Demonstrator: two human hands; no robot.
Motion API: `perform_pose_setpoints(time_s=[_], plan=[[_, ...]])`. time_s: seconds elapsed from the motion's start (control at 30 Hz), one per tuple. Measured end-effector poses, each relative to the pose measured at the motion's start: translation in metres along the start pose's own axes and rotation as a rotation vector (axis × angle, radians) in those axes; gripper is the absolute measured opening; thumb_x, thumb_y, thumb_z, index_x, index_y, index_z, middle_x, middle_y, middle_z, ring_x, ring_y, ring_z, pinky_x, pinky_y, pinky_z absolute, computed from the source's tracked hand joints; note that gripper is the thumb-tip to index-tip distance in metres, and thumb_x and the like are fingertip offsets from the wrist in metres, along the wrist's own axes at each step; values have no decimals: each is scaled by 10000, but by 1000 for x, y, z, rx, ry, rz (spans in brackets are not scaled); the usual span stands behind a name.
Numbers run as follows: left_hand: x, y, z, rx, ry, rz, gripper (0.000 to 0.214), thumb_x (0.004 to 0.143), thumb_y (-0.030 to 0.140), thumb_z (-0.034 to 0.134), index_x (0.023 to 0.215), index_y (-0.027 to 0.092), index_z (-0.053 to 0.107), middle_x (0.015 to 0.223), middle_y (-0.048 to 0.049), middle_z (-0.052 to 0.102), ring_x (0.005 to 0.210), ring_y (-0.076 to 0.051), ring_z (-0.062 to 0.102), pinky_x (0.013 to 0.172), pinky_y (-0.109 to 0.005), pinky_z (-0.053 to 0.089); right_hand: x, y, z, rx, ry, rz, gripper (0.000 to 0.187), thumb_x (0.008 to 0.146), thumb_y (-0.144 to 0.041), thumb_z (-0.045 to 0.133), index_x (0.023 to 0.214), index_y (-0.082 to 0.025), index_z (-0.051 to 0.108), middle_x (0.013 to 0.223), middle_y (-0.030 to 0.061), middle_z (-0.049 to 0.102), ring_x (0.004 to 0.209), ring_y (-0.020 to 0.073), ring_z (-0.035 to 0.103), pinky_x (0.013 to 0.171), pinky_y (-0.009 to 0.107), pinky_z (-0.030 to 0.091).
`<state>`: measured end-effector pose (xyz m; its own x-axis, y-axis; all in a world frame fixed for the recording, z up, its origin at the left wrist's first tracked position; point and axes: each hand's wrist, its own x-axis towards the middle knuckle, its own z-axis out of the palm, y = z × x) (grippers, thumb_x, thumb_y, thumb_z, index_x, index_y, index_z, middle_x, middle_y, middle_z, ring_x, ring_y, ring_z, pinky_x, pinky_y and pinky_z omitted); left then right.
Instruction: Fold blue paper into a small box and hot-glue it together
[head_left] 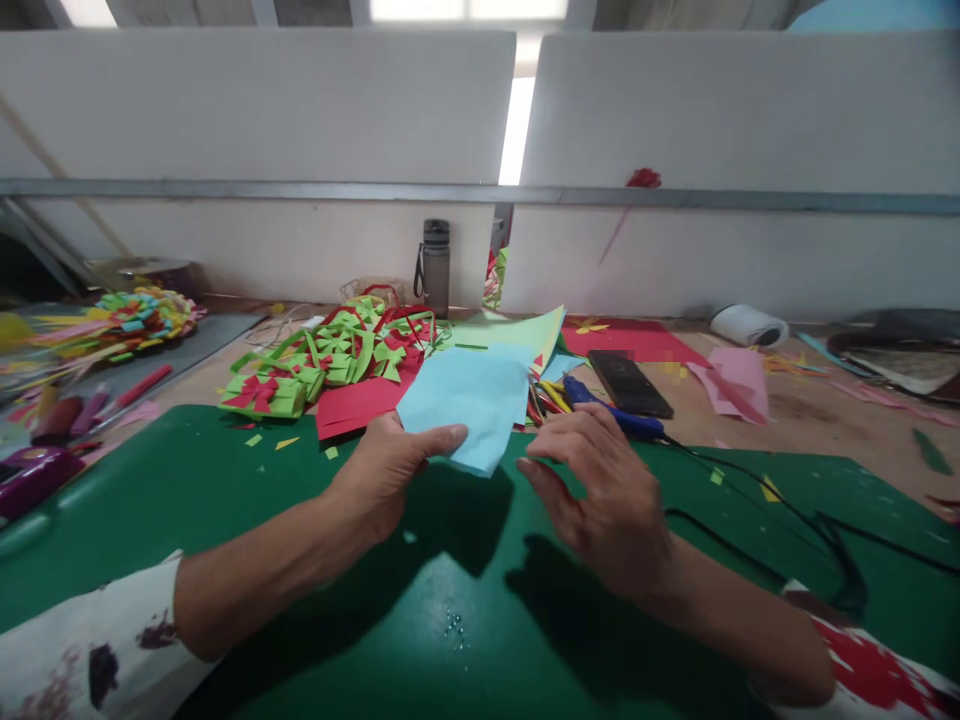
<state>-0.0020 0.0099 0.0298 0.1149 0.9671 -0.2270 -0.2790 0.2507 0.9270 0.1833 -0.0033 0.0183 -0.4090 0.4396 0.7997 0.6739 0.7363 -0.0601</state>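
Note:
A light blue sheet of paper point(466, 395) is held up above the green mat point(420, 640), its lower corner pointing toward me. My left hand point(390, 465) pinches its left edge, thumb on top and fingers hidden underneath. To the right of the paper, apart from it, my right hand point(600, 490) hovers with thumb and fingers curved and a gap between them; nothing shows in it. Just beyond that hand lie a blue glue gun point(615, 412) and several pliers or scissors with coloured handles point(553, 396).
Green and red paper baskets point(330, 350) pile up at the back left beside a dark bottle point(436, 268). A phone point(628, 382) and pink paper point(731, 385) lie back right. A black cable point(750, 490) crosses the mat's right side. Paper flowers point(146, 320) stand far left.

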Motion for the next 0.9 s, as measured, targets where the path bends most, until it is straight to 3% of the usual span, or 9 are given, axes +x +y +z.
perform_pose_setpoints(time_s=[0.1, 0.2, 0.27, 0.5, 0.67, 0.9], plan=[[-1, -2, 5, -40, 23, 42, 323, 592, 206, 761, 847, 109, 588, 657, -31, 634, 512, -136, 566, 511, -265, 464, 1, -7, 0, 119, -126, 176, 189, 832, -252, 564, 662, -193, 508, 593, -20, 543, 580, 130, 492, 728, 339, 393], [-2, -5, 10, -89, 6, 74, 323, 591, 193, 760, 861, 112, 603, 688, -30, 655, 549, -148, 588, 568, -286, 476, 1, -11, 2, 179, -260, 313, 208, 830, -257, 566, 638, -188, 527, 605, -26, 572, 579, 125, 492, 728, 327, 371], [-4, -7, 14, -108, 6, 95, 316, 586, 183, 760, 859, 117, 615, 713, -30, 666, 584, -156, 598, 605, -291, 472, 2, -11, 3, 191, -283, 349, 221, 832, -237, 551, 619, -186, 521, 609, -28, 572, 590, 124, 490, 714, 314, 362], [-6, -14, 18, -29, 117, 133, 278, 586, 219, 771, 797, 146, 606, 714, 24, 632, 568, -85, 494, 532, -215, 344, 1, -10, 7, 236, -201, 429, 282, 839, -196, 488, 558, -182, 461, 552, -39, 507, 542, 103, 444, 599, 252, 338], [-8, -19, 21, -6, 167, 165, 298, 586, 263, 772, 799, 152, 596, 715, 35, 601, 560, -73, 432, 521, -221, 307, 1, -10, 6, 257, -134, 387, 322, 848, -222, 476, 536, -184, 407, 505, -52, 440, 513, 94, 408, 584, 241, 323], [-14, -18, 26, -70, 193, 154, 281, 564, 234, 783, 740, 156, 579, 639, 46, 583, 556, -68, 468, 496, -201, 313, 1, -12, 1, 260, -104, 308, 294, 873, -223, 449, 581, -186, 449, 561, -29, 501, 580, 113, 458, 633, 259, 338]])
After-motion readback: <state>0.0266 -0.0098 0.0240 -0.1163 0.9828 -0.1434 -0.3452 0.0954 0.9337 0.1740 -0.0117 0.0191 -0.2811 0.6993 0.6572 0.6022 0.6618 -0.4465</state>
